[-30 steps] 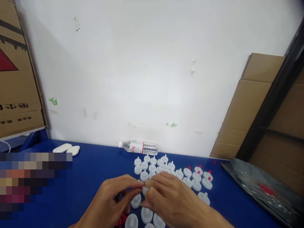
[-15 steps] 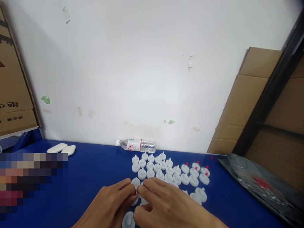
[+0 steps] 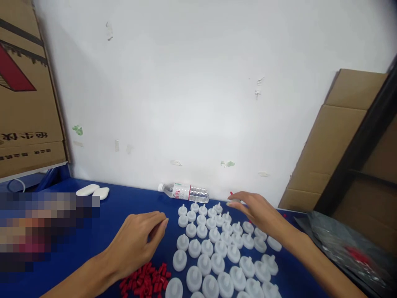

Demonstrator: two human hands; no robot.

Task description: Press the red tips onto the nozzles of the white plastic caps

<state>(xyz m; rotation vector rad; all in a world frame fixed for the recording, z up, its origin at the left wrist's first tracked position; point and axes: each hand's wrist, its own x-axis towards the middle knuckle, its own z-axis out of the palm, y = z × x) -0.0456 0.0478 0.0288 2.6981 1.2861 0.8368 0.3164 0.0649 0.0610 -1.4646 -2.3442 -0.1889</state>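
Note:
My right hand (image 3: 256, 207) reaches to the far side of the table and grips a round white plastic piece (image 3: 236, 200) with a red tip standing up from it. My fingers partly cover that piece. My left hand (image 3: 141, 238) hovers at the left, thumb and fingertips together; anything between them is hidden. A heap of small red caps (image 3: 147, 281) lies below it. Between my hands stand several round white pieces with a narrow spout on top (image 3: 207, 247), in loose rows. Other white pieces (image 3: 259, 244) are partly behind my right wrist.
A clear bottle (image 3: 198, 193) lies on its side against the white wall. Two white rounded objects (image 3: 101, 193) rest at the back left of the blue table (image 3: 118, 207). Cardboard (image 3: 322, 153) and a grey plastic bag (image 3: 335, 240) are at the right. A blurred patch covers the left edge.
My hands were together over the white pieces. Now they are apart: my right hand has gone far and right with a red-tipped piece, my left hand leftward. The view has shifted, revealing the red caps.

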